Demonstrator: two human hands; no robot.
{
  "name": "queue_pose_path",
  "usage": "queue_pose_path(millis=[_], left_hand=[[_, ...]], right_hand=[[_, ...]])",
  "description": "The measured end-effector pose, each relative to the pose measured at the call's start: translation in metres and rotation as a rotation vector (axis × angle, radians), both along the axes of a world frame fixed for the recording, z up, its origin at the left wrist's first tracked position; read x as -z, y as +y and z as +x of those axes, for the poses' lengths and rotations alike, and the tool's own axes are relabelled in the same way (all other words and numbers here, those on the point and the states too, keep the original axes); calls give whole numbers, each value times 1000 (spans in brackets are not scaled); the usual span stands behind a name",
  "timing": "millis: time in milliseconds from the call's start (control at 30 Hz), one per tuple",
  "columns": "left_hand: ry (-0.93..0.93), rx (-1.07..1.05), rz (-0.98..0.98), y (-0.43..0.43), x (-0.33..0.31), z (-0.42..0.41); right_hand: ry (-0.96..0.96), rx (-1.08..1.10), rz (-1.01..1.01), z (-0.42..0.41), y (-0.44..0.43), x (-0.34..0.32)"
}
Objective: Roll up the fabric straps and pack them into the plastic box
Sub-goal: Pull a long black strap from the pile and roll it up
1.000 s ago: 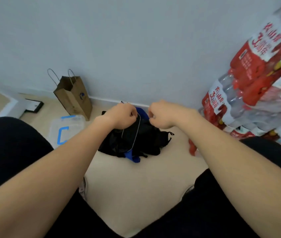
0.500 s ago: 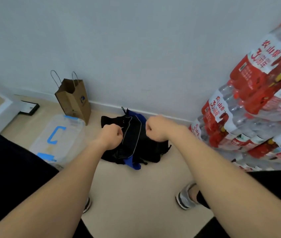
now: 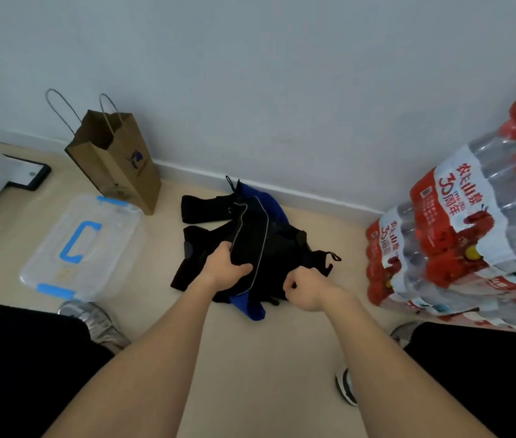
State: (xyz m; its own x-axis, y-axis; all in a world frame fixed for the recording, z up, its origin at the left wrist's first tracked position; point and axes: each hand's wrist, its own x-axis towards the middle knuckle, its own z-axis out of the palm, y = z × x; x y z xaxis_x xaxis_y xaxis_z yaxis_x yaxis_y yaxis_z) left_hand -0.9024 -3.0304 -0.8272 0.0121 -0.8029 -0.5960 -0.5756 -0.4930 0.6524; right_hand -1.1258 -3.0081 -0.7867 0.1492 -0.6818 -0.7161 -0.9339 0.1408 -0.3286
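Soft, limp fabric straps point(image 3: 248, 237) gripped in left hand point(image 3: 225, 267), right hand point(image 3: 306, 291) curled at 4 o'clock, hold unclear; best taken end-first

At 3 o'clock the packs of water bottles point(image 3: 471, 235) were cut off by the right edge. The fingertips of the left hand point(image 3: 223, 268) were hidden behind the black strap point(image 3: 249, 235). Whether fabric was pinched by the curled right hand point(image 3: 308, 290) could not be told. The print on the paper bag point(image 3: 117, 159) was too small to be read.
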Motion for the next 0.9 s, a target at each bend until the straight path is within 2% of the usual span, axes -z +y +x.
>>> queue_pose_path(millis=[67,167,267,333,433,500,567,633,700,833,900], left_hand=[[3,-26,-49,4,5,3],[103,-94,-96,13,-4,-3],[13,-51,-230,17,-26,-13],[100,-20,-296,16,-44,-16],[350,-12,-291,14,-67,-12],[406,-13,-278,14,-74,-7],[419,7,-259,17,-74,-3],[391,53,-220,24,-68,-2],[277,108,-194,34,-59,-3],[53,82,-184,47,-42,-1],[39,20,-241,49,-40,2]], right_hand=[[-60,62,9,4,-6,1],[-110,105,21,11,-16,-2],[-198,248,32,21,-26,-7],[-363,465,43,29,-30,-14],[-759,816,93,37,-32,-22],[-933,879,67,38,-28,-22],[-970,874,-17,42,-23,-21],[-975,901,-103,45,-14,-20],[-1043,942,-132,43,-4,-20],[-1172,1007,-58,33,7,-20],[-1200,1076,-21,29,8,-20]])
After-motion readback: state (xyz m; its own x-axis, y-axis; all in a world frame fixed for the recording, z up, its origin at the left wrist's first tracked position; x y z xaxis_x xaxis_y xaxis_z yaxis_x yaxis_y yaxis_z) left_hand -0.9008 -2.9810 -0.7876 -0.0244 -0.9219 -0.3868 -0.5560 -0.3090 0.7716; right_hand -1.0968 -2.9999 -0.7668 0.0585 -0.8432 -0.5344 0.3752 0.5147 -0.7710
